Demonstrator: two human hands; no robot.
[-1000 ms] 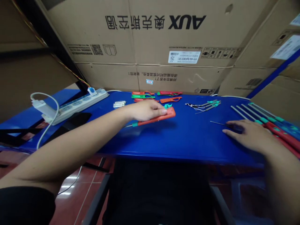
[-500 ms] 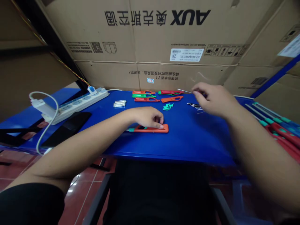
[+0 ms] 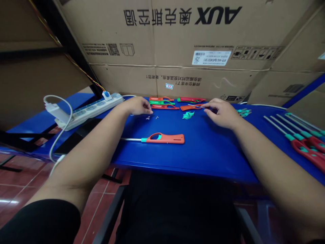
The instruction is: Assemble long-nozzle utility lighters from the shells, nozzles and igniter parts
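Observation:
My left hand (image 3: 138,106) rests at the far side of the blue table (image 3: 203,159), fingers curled down, and whatever lies beneath them is hidden. Tiny metal bits (image 3: 148,117) lie just ahead of its fingertips. My right hand (image 3: 219,113) pinches a thin metal rod (image 3: 195,106) above an orange plastic lighter shell (image 3: 188,107). Between my hands, apart from both, lies a long orange gas lighter (image 3: 165,138) with a teal collar and a steel nozzle. Small teal plastic parts (image 3: 188,115) sit just left of my right hand.
More red, orange and green shells (image 3: 165,101) lie along the far edge. Several red-handled lighters (image 3: 304,145) lie at the right. A power strip (image 3: 88,111) with a white cable sits at the left, and cardboard boxes (image 3: 177,44) stand behind the table.
My left hand has let go of the orange lighter and moved to the far left. The small metal tubes no longer show. My right hand has come from the right, holding the thin rod.

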